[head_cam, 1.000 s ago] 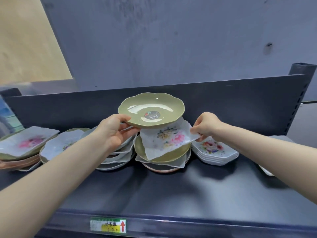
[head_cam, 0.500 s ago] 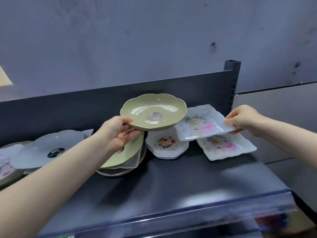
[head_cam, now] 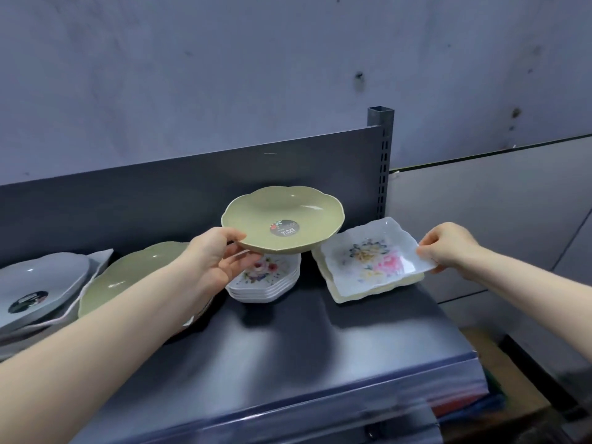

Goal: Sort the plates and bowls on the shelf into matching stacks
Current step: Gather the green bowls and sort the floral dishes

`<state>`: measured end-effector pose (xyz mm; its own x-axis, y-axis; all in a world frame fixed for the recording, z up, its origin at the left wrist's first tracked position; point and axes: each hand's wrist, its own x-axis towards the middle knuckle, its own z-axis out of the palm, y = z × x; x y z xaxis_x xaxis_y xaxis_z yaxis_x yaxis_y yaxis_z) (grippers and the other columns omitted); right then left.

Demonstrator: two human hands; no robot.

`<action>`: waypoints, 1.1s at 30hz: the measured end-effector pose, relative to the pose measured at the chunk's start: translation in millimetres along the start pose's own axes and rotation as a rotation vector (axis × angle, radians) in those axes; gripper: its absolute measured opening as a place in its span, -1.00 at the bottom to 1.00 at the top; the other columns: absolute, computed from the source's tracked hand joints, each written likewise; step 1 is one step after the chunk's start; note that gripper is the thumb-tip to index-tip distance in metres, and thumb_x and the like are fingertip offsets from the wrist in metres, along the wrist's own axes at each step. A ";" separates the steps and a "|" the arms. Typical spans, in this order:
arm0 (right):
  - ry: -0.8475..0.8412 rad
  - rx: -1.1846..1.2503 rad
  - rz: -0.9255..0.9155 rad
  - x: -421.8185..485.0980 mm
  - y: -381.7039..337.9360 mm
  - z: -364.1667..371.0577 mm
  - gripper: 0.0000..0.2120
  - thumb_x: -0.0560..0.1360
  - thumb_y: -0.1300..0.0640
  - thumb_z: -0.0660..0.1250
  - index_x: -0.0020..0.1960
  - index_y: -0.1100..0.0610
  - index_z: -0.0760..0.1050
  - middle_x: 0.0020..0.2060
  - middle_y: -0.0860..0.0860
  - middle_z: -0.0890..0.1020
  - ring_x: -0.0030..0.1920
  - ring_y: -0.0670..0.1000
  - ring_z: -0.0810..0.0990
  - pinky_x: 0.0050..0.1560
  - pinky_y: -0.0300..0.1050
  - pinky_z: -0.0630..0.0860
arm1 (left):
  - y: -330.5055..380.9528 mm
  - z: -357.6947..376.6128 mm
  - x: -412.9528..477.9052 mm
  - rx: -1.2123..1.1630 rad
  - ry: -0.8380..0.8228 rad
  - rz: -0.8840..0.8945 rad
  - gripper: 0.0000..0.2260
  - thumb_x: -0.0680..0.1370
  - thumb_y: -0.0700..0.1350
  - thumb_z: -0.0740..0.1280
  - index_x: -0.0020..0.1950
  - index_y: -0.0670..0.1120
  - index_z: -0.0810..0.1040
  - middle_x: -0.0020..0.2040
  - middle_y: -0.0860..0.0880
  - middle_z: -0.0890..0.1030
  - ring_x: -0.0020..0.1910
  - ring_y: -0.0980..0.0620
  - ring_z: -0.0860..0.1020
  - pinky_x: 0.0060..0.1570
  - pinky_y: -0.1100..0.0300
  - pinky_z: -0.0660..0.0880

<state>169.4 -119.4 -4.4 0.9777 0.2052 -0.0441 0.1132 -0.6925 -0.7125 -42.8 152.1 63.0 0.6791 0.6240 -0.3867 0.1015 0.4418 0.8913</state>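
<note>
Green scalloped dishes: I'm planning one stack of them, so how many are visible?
2. One green scalloped dish is held up in the left hand; another tops the pile behind that forearm. More may be hidden underneath.

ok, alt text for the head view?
The left hand holds a green scalloped bowl above a dark shelf, while the right hand sets a square floral plate on a matching plate below.
</note>
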 end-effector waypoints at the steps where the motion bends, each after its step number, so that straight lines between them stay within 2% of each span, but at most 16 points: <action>1: -0.012 0.000 -0.007 1.7 1.0 2.6 -0.82 0.33 0.35 0.27 -0.34 0.27 0.63 -0.45 0.14 0.63 -0.44 0.13 0.62 -0.12 0.16 0.67 | -1.5 2.3 0.2 0.000 0.009 -0.002 -0.81 0.53 -0.36 0.20 0.13 -0.26 0.42 -0.16 -0.23 0.57 -0.18 -0.14 0.59 -0.43 0.02 0.60; 5: -0.031 -0.039 -0.062 6.6 4.6 12.5 -0.85 0.32 0.32 0.29 -0.31 0.28 0.64 -0.38 0.17 0.67 -0.32 0.19 0.68 -0.13 0.15 0.67 | -4.8 7.5 -0.4 0.008 0.033 0.000 -0.79 0.53 -0.35 0.21 0.16 -0.25 0.43 -0.15 -0.24 0.58 -0.18 -0.15 0.60 -0.39 0.01 0.61; 9: -0.027 -0.206 -0.147 10.1 5.0 15.4 -0.89 0.30 0.25 0.34 -0.31 0.16 0.65 -0.39 0.07 0.68 -0.25 0.16 0.67 -0.23 -0.06 0.61 | -5.9 9.5 -2.0 0.010 0.054 0.012 -0.79 0.53 -0.35 0.20 0.16 -0.25 0.43 -0.14 -0.24 0.58 -0.18 -0.15 0.60 -0.43 0.03 0.61; 12: -0.008 -0.304 -0.196 12.8 7.2 19.2 -0.88 0.28 0.23 0.34 -0.26 0.23 0.64 -0.28 0.16 0.69 -0.17 0.20 0.65 -0.26 -0.06 0.55 | -6.1 9.5 -4.9 -0.003 0.071 0.015 -0.81 0.53 -0.35 0.20 0.13 -0.26 0.43 -0.15 -0.24 0.58 -0.19 -0.15 0.60 -0.46 0.03 0.61; 13: -0.011 -0.320 -0.201 14.0 8.0 20.7 -0.85 0.27 0.24 0.33 -0.23 0.27 0.63 -0.25 0.21 0.68 -0.18 0.22 0.64 -0.30 -0.07 0.52 | -5.8 9.1 -6.0 -0.006 0.077 0.017 -0.83 0.53 -0.36 0.21 0.11 -0.26 0.44 -0.15 -0.24 0.58 -0.20 -0.15 0.60 -0.48 0.04 0.61; 15: -0.029 -0.316 -0.193 16.8 8.9 22.2 -0.83 0.25 0.26 0.31 -0.23 0.31 0.62 -0.26 0.24 0.67 -0.35 0.18 0.56 -0.35 -0.13 0.42 | -4.1 8.1 -8.1 -0.007 0.084 0.021 -0.88 0.53 -0.35 0.21 0.05 -0.25 0.45 -0.15 -0.23 0.58 -0.22 -0.14 0.60 -0.53 0.08 0.59; 16: -0.047 -0.307 -0.183 18.0 8.7 22.4 -0.84 0.24 0.27 0.31 -0.25 0.30 0.63 -0.32 0.23 0.68 -0.39 0.14 0.53 -0.35 -0.14 0.44 | -3.1 7.1 -9.2 -0.006 0.087 0.024 -0.91 0.54 -0.35 0.21 0.01 -0.25 0.45 -0.16 -0.23 0.58 -0.23 -0.13 0.60 -0.54 0.10 0.58; 18: -0.091 -0.276 -0.163 18.6 6.7 22.5 -0.89 0.25 0.26 0.34 -0.31 0.22 0.65 -0.43 0.14 0.68 -0.40 0.10 0.64 -0.26 -0.13 0.57 | -1.0 4.9 -10.2 -0.004 0.101 0.032 -0.94 0.54 -0.35 0.21 -0.05 -0.25 0.45 -0.17 -0.22 0.57 -0.24 -0.12 0.60 -0.55 0.11 0.58; 20: -0.139 -0.234 -0.153 16.6 2.9 24.5 -0.92 0.27 0.24 0.38 -0.34 0.17 0.65 -0.44 0.10 0.70 -0.44 0.03 0.69 -0.25 -0.17 0.58 | 0.4 2.3 -11.4 -0.012 0.112 0.038 -0.93 0.54 -0.35 0.20 -0.09 -0.24 0.45 -0.19 -0.22 0.57 -0.25 -0.11 0.59 -0.54 0.10 0.58; 24: -0.187 -0.288 -0.210 14.8 -4.0 29.2 -0.93 0.31 0.22 0.39 -0.35 0.17 0.61 -0.47 0.08 0.68 -0.51 0.02 0.64 -0.35 -0.23 0.47 | 3.3 -5.8 -16.9 -0.024 0.123 0.043 -0.87 0.55 -0.35 0.19 0.06 -0.25 0.45 -0.13 -0.23 0.57 -0.19 -0.12 0.59 -0.49 0.06 0.61; 26: -0.105 -0.410 -0.314 16.5 -9.8 27.4 -0.85 0.32 0.20 0.39 -0.41 0.14 0.52 -0.46 0.08 0.63 -0.37 0.14 0.60 -0.35 -0.17 0.41 | 6.8 -12.7 -20.2 -0.034 0.145 0.053 -0.80 0.55 -0.35 0.19 0.16 -0.25 0.43 -0.12 -0.23 0.56 -0.18 -0.13 0.59 -0.50 0.06 0.60; 28: -0.014 -0.457 -0.434 17.4 -22.5 27.1 -0.84 0.35 0.18 0.41 -0.39 0.10 0.53 -0.34 0.08 0.61 -0.25 0.20 0.55 -0.29 -0.11 0.41 | 12.0 -24.4 -24.3 -0.036 0.172 0.072 -0.77 0.54 -0.35 0.19 0.19 -0.24 0.43 -0.13 -0.24 0.57 -0.18 -0.14 0.59 -0.52 0.08 0.59; 30: 0.018 -0.398 -0.502 13.4 -37.4 26.4 -0.89 0.36 0.19 0.41 -0.34 0.09 0.60 -0.32 0.02 0.62 -0.23 0.16 0.55 -0.26 -0.10 0.43 | 15.8 -31.5 -27.9 -0.035 0.186 0.076 -0.75 0.54 -0.36 0.19 0.21 -0.25 0.44 -0.13 -0.24 0.58 -0.17 -0.15 0.60 -0.48 0.06 0.61; 33: -0.062 -0.285 -0.569 -3.7 -71.6 46.3 -0.83 0.34 0.23 0.37 -0.39 0.06 0.60 -0.41 -0.08 0.61 -0.31 0.03 0.54 -0.26 -0.15 0.42 | 22.6 -53.2 -33.9 -0.047 0.211 0.097 -0.74 0.54 -0.35 0.19 0.22 -0.24 0.43 -0.18 -0.23 0.61 -0.22 -0.14 0.63 -0.33 0.04 0.64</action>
<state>149.5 -38.5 14.4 0.7401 0.6283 0.2397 0.6622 -0.6186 -0.4228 -102.2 175.2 83.7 0.5168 0.7834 -0.3452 0.0061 0.3998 0.9166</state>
